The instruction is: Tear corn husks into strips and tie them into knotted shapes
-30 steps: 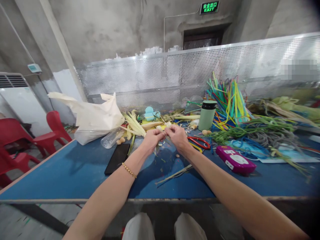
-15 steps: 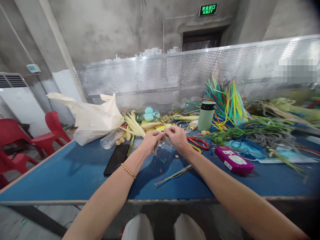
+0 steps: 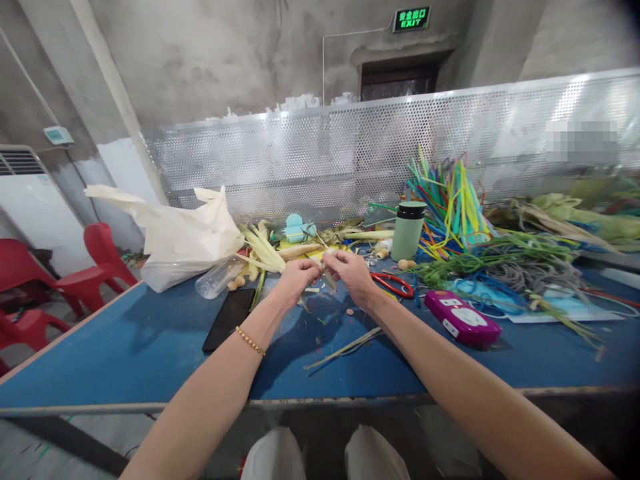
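My left hand (image 3: 297,280) and my right hand (image 3: 352,273) meet over the middle of the blue table (image 3: 165,347), both in a pinch. Between their fingertips is a small pale strip of dried plant, like corn husk (image 3: 330,277); its full shape is hidden by the fingers. Just behind lie pale husk leaves (image 3: 266,251) and more dried leaf pieces. Beside my right hand are red-handled scissors (image 3: 400,285). A few thin dry stalks (image 3: 345,350) lie on the table below my hands, and a black phone (image 3: 229,320) is left of my left wrist.
On the left stand a white plastic bag (image 3: 187,243) and a clear bottle (image 3: 213,283) on its side. Rightward are a green lidded cup (image 3: 407,233), a purple box (image 3: 463,319), colourful strips (image 3: 457,207) and green and grey cords (image 3: 520,267). A perforated metal panel (image 3: 280,160) rises behind.
The view has shifted slightly. Both hands stay together at nearly the same spot, fingers still pinched, with the strip's loose end now showing nearer my right hand.
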Demonstrator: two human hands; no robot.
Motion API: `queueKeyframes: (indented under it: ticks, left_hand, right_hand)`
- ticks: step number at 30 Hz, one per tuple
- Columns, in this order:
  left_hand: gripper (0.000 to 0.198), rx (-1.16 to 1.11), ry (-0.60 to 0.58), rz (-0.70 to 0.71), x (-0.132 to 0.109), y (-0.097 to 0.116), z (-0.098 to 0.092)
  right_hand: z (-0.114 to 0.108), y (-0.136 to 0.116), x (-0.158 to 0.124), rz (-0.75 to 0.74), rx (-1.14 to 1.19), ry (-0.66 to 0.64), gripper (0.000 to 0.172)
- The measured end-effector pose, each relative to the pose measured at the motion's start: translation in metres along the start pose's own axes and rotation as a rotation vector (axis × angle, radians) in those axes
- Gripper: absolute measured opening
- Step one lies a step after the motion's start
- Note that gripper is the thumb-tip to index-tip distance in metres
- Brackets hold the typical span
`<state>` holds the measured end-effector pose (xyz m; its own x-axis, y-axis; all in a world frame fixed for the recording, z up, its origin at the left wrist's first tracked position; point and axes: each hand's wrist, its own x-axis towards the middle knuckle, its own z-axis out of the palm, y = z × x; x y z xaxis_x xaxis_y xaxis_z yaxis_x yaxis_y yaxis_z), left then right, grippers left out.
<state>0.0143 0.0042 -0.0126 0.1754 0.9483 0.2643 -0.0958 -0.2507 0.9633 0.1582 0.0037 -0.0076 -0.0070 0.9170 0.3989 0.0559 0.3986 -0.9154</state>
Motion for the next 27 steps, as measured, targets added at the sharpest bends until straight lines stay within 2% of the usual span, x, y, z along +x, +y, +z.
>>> queueKeyframes:
  ticks: [3, 6, 10, 14, 19, 23, 27]
  left_hand:
    - [0.014, 0.086, -0.021, 0.041, -0.0014, 0.0013, -0.0006]
    - [0.011, 0.102, -0.041, 0.016, -0.0015, 0.0014, -0.0012]
    - [0.012, -0.059, -0.105, -0.065, 0.0004, 0.0029, -0.0013]
    - [0.023, -0.147, -0.102, -0.116, 0.0014, 0.0035, -0.0008]
    - [0.037, -0.009, -0.095, -0.009, -0.003, 0.0018, 0.0012]
    - [0.03, 0.015, -0.085, 0.027, -0.0051, 0.0017, 0.0049]
    - [0.017, 0.023, -0.075, 0.018, -0.0027, -0.0021, 0.0066]
  right_hand:
    - [0.0, 0.0023, -0.0007, 0.124, 0.123, -0.089, 0.043]
    - [-0.0008, 0.0034, 0.0003, 0.145, 0.183, -0.1, 0.041]
    - [-0.0036, 0.005, 0.0044, 0.158, 0.252, -0.081, 0.04]
    - [-0.0056, 0.0078, 0.0071, 0.163, 0.307, -0.087, 0.038]
    - [-0.0045, 0.0073, 0.006, 0.173, 0.305, -0.052, 0.035]
    - [-0.0012, 0.002, 0.0031, 0.119, 0.215, 0.008, 0.035]
    - [0.0018, -0.0004, 0.0001, 0.079, 0.157, 0.014, 0.039]
